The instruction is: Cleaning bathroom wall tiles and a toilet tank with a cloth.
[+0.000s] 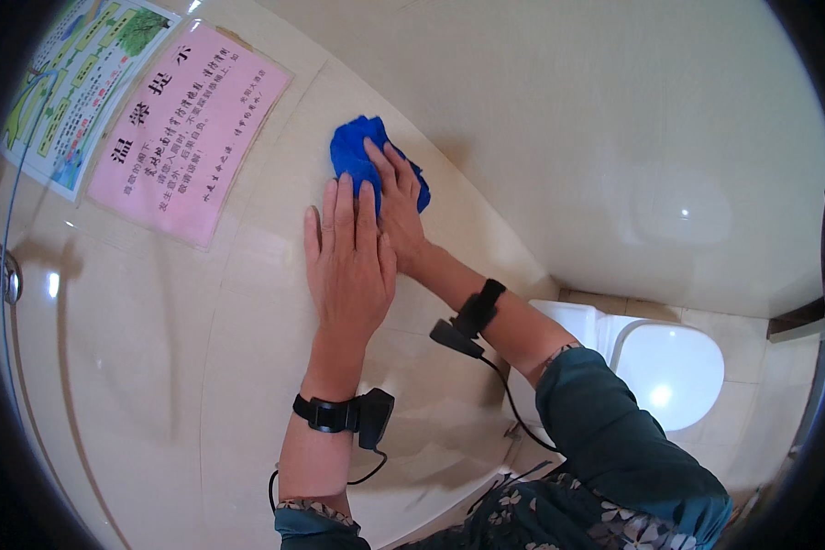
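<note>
A bunched blue cloth (359,148) lies against the beige tiled wall (261,295). On the cloth rests my right hand (400,206), its fingers spread over the right part and pressing it to the tiles. My left hand (350,254) lies flat just to the left, its middle fingertips at the cloth's lower edge and its thumb side beside my right hand. Its palm faces the wall, and it grips nothing that I can see. Both forearms wear black straps with small cabled devices.
A pink notice (185,137) and a green illustrated poster (82,82), both bearing writing, are fixed at the upper left. A round metal fitting (10,278) and a thin blue hose (8,227) are at the left edge. A white toilet (670,375) stands at the right.
</note>
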### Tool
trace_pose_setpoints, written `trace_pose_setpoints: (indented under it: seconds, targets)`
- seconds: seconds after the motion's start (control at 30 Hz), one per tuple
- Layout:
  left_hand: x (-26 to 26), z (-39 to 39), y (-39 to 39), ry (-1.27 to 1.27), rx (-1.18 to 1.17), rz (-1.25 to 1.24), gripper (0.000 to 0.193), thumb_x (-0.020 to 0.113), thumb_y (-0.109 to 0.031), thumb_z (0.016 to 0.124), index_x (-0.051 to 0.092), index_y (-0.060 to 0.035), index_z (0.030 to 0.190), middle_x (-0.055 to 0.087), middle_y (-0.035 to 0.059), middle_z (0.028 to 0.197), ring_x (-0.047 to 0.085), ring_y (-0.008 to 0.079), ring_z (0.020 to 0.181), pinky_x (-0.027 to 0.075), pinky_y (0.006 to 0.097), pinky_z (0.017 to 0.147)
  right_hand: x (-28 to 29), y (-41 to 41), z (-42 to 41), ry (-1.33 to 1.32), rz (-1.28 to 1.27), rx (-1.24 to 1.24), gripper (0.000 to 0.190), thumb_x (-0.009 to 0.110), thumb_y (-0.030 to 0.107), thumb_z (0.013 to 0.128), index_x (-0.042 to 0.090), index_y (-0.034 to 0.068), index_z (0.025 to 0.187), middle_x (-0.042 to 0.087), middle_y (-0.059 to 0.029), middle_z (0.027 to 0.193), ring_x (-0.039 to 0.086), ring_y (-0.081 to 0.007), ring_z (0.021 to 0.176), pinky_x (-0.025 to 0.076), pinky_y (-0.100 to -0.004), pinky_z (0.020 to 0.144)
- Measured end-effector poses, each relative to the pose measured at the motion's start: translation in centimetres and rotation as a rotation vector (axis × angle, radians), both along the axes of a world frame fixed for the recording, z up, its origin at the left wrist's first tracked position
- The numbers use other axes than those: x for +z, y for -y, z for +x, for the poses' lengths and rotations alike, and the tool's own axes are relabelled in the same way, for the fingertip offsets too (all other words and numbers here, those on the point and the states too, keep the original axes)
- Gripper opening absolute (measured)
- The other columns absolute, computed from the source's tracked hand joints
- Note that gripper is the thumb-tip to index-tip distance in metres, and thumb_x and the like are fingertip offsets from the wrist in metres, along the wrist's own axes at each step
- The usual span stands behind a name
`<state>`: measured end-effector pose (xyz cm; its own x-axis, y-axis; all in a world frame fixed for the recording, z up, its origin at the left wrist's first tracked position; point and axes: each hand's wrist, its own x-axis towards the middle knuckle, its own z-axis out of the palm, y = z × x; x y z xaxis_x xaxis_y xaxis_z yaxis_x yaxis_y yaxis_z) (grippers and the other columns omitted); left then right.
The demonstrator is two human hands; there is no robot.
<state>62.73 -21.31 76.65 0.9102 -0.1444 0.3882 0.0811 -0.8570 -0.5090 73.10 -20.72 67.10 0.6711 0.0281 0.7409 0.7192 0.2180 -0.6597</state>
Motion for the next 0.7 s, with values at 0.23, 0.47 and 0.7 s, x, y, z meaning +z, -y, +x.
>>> trace_pose_setpoints:
  seconds: [0.23, 0.47, 0.7]
  targets:
    - [-1.0, -1.7, -1.4, -0.206, 0.151, 0.205, 0.052, 0.053, -0.022, 0.092, 0.048, -0.0053, 0.140, 0.037, 0.0123, 0.153, 0.027, 0.0267, 0.146, 0.016, 0.0548, 0.118, -11.4, -2.5, -0.9, -0.545, 0.096, -0.046, 0.069, 0.061, 0.021, 0.088, 0.033, 0.004, 0.148, 0.041, -0.0258, 0.143, 0.037, -0.0429, 0.132, 0.024, -0.0495, 0.114]
    - [-5.2, -0.8, -2.6, -0.271, 0.148, 0.191, 0.052, 0.053, -0.024, 0.091, 0.050, -0.0036, 0.138, 0.039, 0.0115, 0.152, 0.025, 0.0247, 0.147, 0.011, 0.0533, 0.120, -12.7, -3.7, -3.2, -0.641, 0.021, -0.030, 0.075, 0.056, 0.032, 0.091, 0.025, 0.000, 0.151, 0.030, -0.0205, 0.154, 0.025, -0.0404, 0.142, 0.016, -0.0500, 0.116]
    - [-7.9, 0.3, -2.3, -0.321, 0.069, 0.169, 0.048, 0.053, -0.026, 0.092, 0.055, -0.0041, 0.134, 0.041, 0.0111, 0.150, 0.028, 0.0245, 0.145, 0.013, 0.0526, 0.119, -15.3, -2.4, 0.0, -0.567, 0.108, -0.100, 0.068, 0.061, 0.022, 0.086, 0.035, 0.005, 0.147, 0.038, -0.0198, 0.148, 0.034, -0.0424, 0.135, 0.020, -0.0502, 0.114]
